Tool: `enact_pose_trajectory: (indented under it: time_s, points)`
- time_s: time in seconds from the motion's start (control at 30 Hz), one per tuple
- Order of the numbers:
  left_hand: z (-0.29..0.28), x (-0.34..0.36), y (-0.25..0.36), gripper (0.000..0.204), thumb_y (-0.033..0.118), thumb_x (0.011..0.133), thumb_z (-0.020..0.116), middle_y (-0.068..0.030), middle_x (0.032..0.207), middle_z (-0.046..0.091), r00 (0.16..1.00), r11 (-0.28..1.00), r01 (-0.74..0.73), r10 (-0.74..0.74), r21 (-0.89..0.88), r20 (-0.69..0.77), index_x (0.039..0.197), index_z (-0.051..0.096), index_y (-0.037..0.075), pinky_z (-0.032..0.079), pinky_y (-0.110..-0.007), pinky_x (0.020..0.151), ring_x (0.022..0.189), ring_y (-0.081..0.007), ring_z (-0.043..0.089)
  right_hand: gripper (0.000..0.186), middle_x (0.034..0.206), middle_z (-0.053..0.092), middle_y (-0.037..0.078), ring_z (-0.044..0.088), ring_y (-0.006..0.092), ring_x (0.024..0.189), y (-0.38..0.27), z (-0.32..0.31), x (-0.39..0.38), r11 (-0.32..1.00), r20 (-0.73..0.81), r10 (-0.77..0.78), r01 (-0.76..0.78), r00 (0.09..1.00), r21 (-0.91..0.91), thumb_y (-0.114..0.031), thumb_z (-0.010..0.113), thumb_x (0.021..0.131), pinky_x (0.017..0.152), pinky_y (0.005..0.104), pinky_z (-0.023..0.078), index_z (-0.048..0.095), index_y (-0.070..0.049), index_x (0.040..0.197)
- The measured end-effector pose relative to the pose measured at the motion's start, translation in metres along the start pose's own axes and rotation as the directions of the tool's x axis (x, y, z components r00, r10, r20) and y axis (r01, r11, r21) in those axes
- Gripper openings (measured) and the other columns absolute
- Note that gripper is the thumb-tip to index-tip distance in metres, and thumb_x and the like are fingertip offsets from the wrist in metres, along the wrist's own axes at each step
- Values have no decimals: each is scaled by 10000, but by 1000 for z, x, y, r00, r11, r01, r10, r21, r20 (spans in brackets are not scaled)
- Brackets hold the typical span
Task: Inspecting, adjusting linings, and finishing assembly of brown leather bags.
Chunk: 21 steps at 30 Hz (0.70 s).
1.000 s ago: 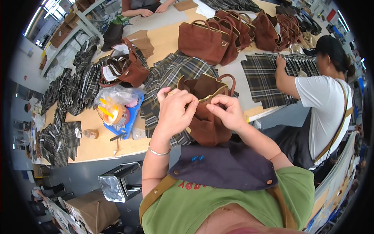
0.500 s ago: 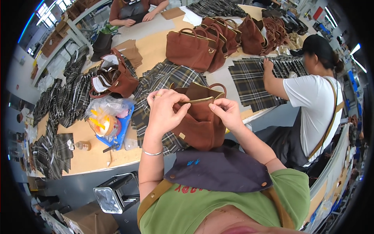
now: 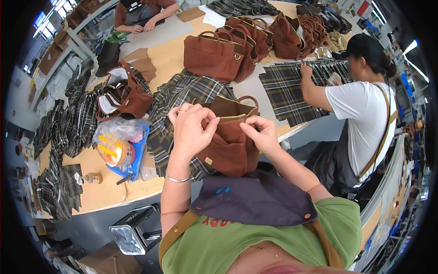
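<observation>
A brown handbag (image 3: 230,153) stands upright before me at the table's edge, its mouth gaping and one looped handle showing on the far side. Along its near rim runs a gold-toothed zipper (image 3: 233,117). My left hand (image 3: 194,130) pinches that rim at the zipper's left end, thumb against fingers. At the other end, my right hand (image 3: 261,133) grips the rim between thumb and fingertips. The zipper edge lies fairly straight between the two hands. Beneath and behind the bag spreads plaid fabric (image 3: 171,102).
Finished-looking brown bags (image 3: 210,59) stand in a row at the back. Another bag (image 3: 137,93) with white stuffing sits left, near a blue tray (image 3: 137,160) holding a glue tub (image 3: 116,153). A co-worker (image 3: 369,118) handles plaid pieces at right; another sits across. A stool (image 3: 130,237) stands below left.
The whole scene has shifted slightly left in view. Both hands keep their pinch on the bag's rim, and the bag stays in place between them.
</observation>
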<state>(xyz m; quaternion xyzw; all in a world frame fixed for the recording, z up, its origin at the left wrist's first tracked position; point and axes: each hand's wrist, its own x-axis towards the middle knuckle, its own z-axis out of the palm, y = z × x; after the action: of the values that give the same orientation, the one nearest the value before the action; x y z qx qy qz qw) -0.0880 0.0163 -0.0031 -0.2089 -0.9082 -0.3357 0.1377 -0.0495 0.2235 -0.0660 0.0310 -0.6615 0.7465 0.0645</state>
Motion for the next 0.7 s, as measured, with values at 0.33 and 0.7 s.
enact_pose_trajectory:
  time_s: [0.33,0.7]
  points:
    - [-2,2,-2,65,166,760,707,13,654,553,998,998,-52,53,-33,24,733,670,120,295,-377,851,720,-174,503,51,715,579,-75,471,-5,645,4,0,-2,999,-27,-9,10,1000,46,-34,726,846,563,174,372,675,-32,845]
    - [-5,-3,2,84,200,762,705,21,675,568,998,1000,9,-8,-17,61,721,669,136,302,-413,905,817,-197,537,64,751,589,-24,473,29,650,2,3,-6,992,-27,-126,125,992,-26,-11,711,838,574,205,380,655,-4,807]
